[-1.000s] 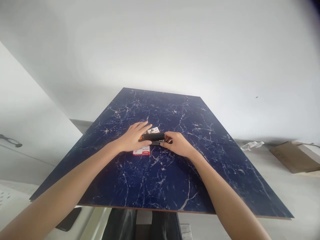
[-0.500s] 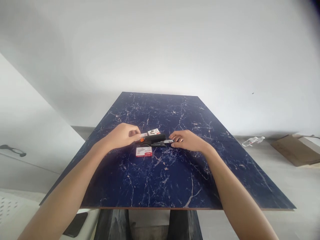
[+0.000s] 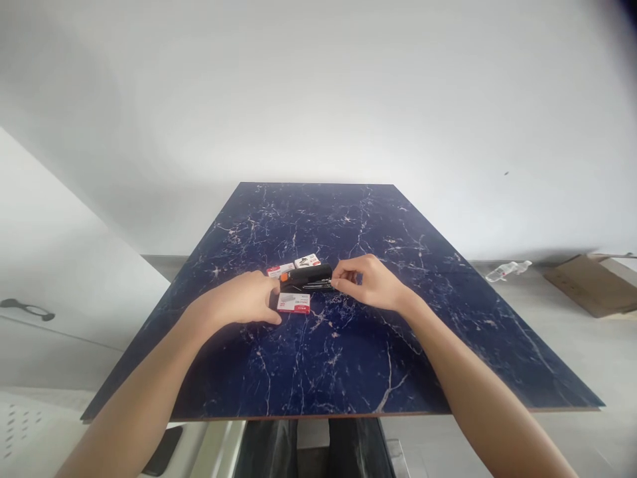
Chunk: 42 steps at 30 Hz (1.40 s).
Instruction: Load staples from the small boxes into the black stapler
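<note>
A black stapler (image 3: 312,273) with an orange part lies on the dark blue marbled table, between my hands. In front of it is a small white-and-red box (image 3: 294,303). My left hand (image 3: 251,297) is at the left end of this box and the stapler, thumb and fingers apart; whether it touches them is unclear. My right hand (image 3: 367,282) has thumb and fingers pinched at the stapler's right end, and what lies between the fingertips is hidden. Thin silvery metal shows along the stapler's near side.
Behind the stapler sit two more white-and-red boxes, one at the left (image 3: 279,270) and one farther back (image 3: 307,261). The table (image 3: 318,219) reaches to a white wall. On the floor at the right lie a clear plastic bottle (image 3: 507,271) and a cardboard box (image 3: 587,285).
My left hand has come down toward me, from the stapler's left end to the front box's left edge, and its fingers have spread. My right hand's fingers have drawn together in a pinch.
</note>
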Each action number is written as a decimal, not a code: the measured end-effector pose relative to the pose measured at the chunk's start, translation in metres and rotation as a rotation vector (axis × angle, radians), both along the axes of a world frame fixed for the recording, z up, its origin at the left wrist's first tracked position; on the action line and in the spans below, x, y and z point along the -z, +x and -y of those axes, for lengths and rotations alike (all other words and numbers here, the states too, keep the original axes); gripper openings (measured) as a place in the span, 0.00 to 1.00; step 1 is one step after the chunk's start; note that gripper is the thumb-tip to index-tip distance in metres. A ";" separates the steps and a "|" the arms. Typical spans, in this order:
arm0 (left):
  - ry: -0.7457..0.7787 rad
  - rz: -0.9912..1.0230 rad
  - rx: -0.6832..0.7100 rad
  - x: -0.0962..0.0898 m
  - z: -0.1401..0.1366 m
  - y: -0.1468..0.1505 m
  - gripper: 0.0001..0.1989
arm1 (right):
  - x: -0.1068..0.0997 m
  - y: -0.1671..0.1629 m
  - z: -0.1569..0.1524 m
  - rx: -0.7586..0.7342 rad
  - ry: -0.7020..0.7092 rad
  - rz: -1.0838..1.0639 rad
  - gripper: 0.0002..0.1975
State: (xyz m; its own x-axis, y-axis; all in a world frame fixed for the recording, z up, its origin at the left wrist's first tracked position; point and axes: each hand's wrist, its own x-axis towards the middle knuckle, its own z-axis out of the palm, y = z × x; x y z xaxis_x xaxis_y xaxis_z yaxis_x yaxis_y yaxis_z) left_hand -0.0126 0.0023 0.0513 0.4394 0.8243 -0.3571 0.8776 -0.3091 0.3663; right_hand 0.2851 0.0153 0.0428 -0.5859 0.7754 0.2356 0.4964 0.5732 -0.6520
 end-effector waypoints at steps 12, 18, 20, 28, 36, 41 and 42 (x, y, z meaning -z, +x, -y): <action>-0.305 0.352 0.084 -0.001 -0.008 -0.009 0.16 | 0.030 -0.045 0.024 -0.002 0.145 0.374 0.15; -0.192 0.682 -0.024 -0.001 -0.009 0.002 0.19 | 0.014 -0.027 0.018 0.050 0.125 0.097 0.21; -0.164 0.797 -0.047 0.003 -0.009 0.009 0.23 | 0.012 -0.024 0.016 0.066 0.115 0.014 0.23; -0.178 0.978 -0.119 0.020 -0.009 0.021 0.20 | 0.012 -0.024 0.014 0.132 0.031 -0.106 0.22; 0.035 0.991 -0.219 0.030 -0.014 0.019 0.18 | 0.013 -0.022 0.008 0.158 -0.258 -0.442 0.16; 0.069 0.999 -0.212 0.030 -0.015 0.017 0.18 | 0.011 -0.018 0.006 0.197 -0.211 -0.415 0.15; 0.079 0.999 -0.215 0.029 -0.016 0.017 0.18 | 0.011 -0.017 0.007 0.199 -0.188 -0.397 0.15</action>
